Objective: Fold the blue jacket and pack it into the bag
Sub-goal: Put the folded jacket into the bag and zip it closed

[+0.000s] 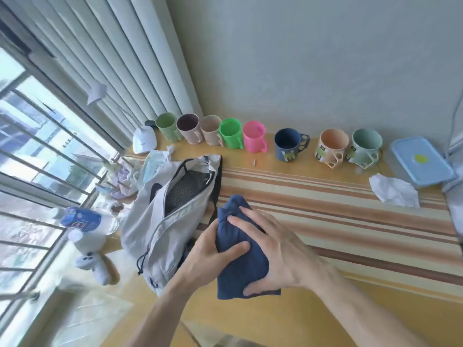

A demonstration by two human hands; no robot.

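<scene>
i've got the blue jacket (240, 249) bundled tight, left hand (213, 256) and right hand (275, 249) both curled round it, just beside the open bag (160, 216). best keep it squeezed compact and lead its narrow end into the unzipped mouth.

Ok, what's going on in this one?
A person holds a folded blue jacket in both hands, the left hand gripping its left side and the right hand wrapped over the top. The grey bag lies just to the left on the table, unzipped and gaping. The jacket is not in it yet.
</scene>
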